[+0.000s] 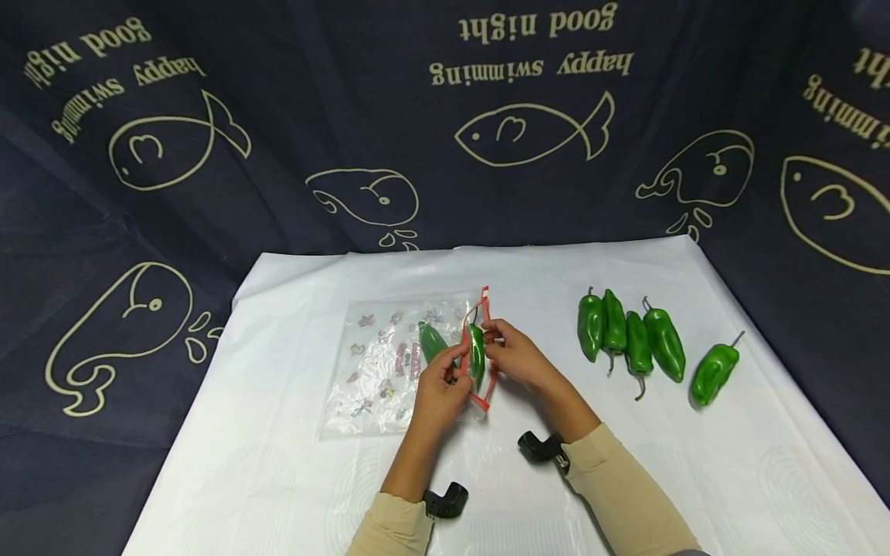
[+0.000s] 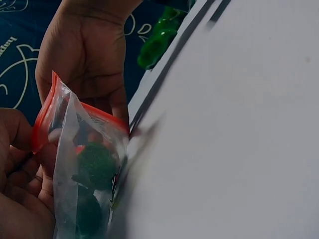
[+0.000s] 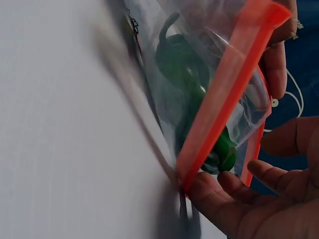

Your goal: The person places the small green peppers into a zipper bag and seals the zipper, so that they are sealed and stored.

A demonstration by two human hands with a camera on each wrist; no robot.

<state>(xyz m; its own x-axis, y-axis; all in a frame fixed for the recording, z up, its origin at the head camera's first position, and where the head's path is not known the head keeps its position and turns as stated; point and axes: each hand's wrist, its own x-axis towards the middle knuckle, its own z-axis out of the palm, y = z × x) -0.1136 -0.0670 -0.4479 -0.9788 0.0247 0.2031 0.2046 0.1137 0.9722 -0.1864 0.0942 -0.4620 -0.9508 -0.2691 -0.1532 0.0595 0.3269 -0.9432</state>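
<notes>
A clear zip bag (image 1: 375, 371) with a red rim lies on the white table, its mouth spread toward the right. Through its film shows one green pepper (image 1: 431, 338); a second, glossier pepper (image 1: 477, 355) lies at the mouth between the rim's sides. My left hand (image 1: 442, 386) pinches the near-left side of the red rim. At the mouth's right side is my right hand (image 1: 518, 355); in the right wrist view its fingers (image 3: 234, 194) are spread beside the rim, close to a pepper's end (image 3: 225, 152). Film and rim partly hide the peppers and some fingertips.
To the right, several green peppers (image 1: 626, 332) lie close together, with another pepper (image 1: 715, 374) slightly apart. A dark curtain (image 1: 389, 131) with fish drawings hangs behind the white table (image 1: 278, 479). Black bands (image 1: 541, 448) sit at both wrists.
</notes>
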